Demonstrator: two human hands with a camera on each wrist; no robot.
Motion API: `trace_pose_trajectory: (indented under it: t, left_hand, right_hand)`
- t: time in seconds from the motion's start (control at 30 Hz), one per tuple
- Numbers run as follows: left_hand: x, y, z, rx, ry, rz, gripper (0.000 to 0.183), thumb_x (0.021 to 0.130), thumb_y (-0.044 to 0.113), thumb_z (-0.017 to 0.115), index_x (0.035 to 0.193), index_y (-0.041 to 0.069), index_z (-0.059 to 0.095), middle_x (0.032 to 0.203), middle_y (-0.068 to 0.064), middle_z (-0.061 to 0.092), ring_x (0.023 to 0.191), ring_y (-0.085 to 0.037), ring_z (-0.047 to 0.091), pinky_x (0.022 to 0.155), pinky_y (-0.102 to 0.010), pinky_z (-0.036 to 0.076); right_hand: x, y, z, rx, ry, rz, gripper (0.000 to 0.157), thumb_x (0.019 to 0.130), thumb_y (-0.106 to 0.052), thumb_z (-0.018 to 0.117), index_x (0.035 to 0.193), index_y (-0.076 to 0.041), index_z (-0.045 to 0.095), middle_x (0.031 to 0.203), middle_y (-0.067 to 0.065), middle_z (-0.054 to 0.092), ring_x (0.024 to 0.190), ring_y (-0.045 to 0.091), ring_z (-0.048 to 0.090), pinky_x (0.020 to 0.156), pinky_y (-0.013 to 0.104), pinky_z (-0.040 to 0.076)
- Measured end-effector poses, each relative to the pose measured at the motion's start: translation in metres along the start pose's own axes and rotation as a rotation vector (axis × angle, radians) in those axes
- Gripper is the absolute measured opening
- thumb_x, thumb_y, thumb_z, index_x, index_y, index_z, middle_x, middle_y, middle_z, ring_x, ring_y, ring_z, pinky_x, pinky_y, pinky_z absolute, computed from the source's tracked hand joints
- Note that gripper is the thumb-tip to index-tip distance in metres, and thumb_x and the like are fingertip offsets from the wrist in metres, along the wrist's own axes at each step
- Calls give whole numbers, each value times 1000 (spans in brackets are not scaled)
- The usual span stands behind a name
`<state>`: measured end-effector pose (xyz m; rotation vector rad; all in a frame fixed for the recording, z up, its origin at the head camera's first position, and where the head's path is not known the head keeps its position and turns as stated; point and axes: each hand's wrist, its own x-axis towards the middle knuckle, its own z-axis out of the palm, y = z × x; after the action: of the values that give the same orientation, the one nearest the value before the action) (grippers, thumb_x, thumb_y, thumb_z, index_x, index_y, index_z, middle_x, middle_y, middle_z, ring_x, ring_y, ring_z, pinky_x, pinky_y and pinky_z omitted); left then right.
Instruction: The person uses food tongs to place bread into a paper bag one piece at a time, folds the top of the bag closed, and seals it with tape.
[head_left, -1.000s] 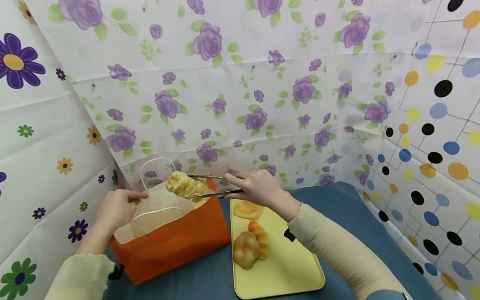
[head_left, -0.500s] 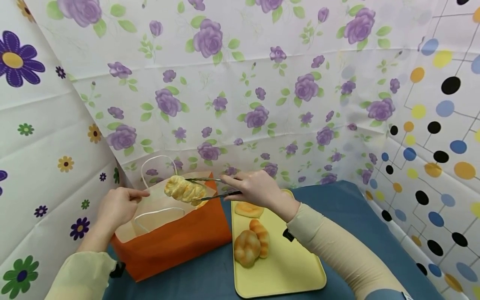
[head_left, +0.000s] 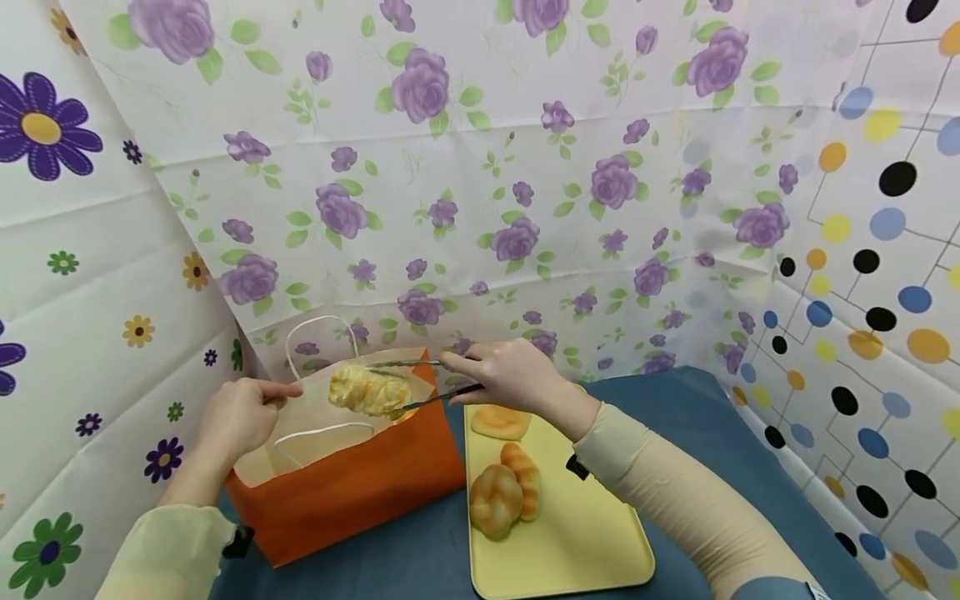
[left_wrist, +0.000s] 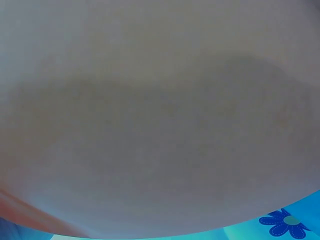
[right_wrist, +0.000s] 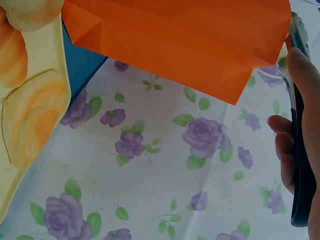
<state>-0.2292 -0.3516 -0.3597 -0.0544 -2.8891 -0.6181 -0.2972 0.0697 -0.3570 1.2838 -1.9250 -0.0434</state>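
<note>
My left hand (head_left: pixel 243 417) grips the left rim of an orange paper bag (head_left: pixel 352 492), thumb and index finger at the edge beside a white cord handle (head_left: pixel 322 432). Black-handled metal tongs (head_left: pixel 442 398) are in my right hand (head_left: pixel 517 379). Between their tips is a pale yellow braided bread (head_left: pixel 367 390), over the bag's open mouth. In the right wrist view, fingers wrap the dark tongs handle (right_wrist: pixel 302 175), and the bread is mostly out of frame. A blurred pale surface fills most of the left wrist view.
Right of the bag, a yellow tray (head_left: pixel 570 533) holds a round knotted bun (head_left: pixel 495 502), a ridged roll (head_left: pixel 522 479) and a flat oval bread (head_left: pixel 501 422). Both stand on a blue cloth (head_left: pixel 660 417). Floral and dotted sheets hang close behind and at the sides.
The tongs and the braided bread have come down slightly toward the bag's mouth. My left hand keeps its place at the rim, and the breads on the tray have not moved.
</note>
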Motion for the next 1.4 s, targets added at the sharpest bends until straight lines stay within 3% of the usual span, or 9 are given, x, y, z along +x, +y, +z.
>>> trace_pose_trajectory:
  t: [0.17,0.4,0.6,0.83,0.97,1.07,1.2,1.27,1.4]
  left_hand:
    - [1,-1,1,-10,0,7,35,103,6,55,126,10,81,67,-3,59,49,-19,39,46,-31,33]
    - [0,-1,2,-11,10,11,34,102,5,56,124,9,82,73,-5,65,52,-21,42,46,-32,35]
    - [-8,3,1,-14,15,16,35,102,4,55,124,9,82,73,-2,66,49,-20,39,45,-31,33]
    - [-19,7,-2,-42,34,26,32,100,3,59,119,9,84,84,-6,76,50,-22,40,44,-31,32]
    - [-25,14,-6,-64,33,31,32,101,3,58,119,9,84,79,-7,73,48,-18,37,44,-30,32]
    - [-30,23,-11,-104,46,61,34,100,-2,57,117,8,85,94,-17,78,45,-15,31,42,-29,31]
    - [-32,33,-16,-116,65,92,35,99,-6,55,114,5,85,116,-22,78,45,-12,24,42,-28,27]
    - [-31,33,-14,-95,64,87,34,100,-3,56,116,6,84,103,-19,79,45,-12,26,43,-27,27]
    - [-31,28,-7,-70,66,77,32,100,0,57,118,6,83,103,-20,79,46,-15,32,43,-28,29]
  right_hand:
    - [1,1,-1,-26,13,-4,68,87,-64,80,139,-21,69,84,0,67,57,13,58,47,26,42]
    - [0,0,1,-12,26,-2,70,85,-61,84,140,-21,69,82,0,66,56,13,58,47,27,43]
    - [-2,-1,-4,-7,23,-6,69,87,-63,81,141,-21,70,83,0,66,57,12,58,47,27,41]
    - [-7,-2,-8,11,7,13,72,87,-62,82,143,-19,71,81,-1,67,55,12,57,45,26,40]
    - [-11,-1,-11,6,-14,32,72,89,-64,79,144,-20,70,87,0,71,59,12,62,45,27,41]
    - [-15,0,-12,-3,-28,43,71,89,-65,77,144,-20,70,92,0,73,61,13,64,45,27,41]
    - [-19,2,-14,-23,-45,62,73,90,-69,74,145,-22,69,86,-1,69,56,12,58,43,27,35]
    - [-21,3,-15,-30,-45,66,73,91,-70,72,146,-22,69,85,-2,69,55,11,56,43,27,34]
    - [-23,4,-16,-18,-40,67,73,91,-69,73,145,-22,69,88,-1,71,57,12,59,43,27,35]
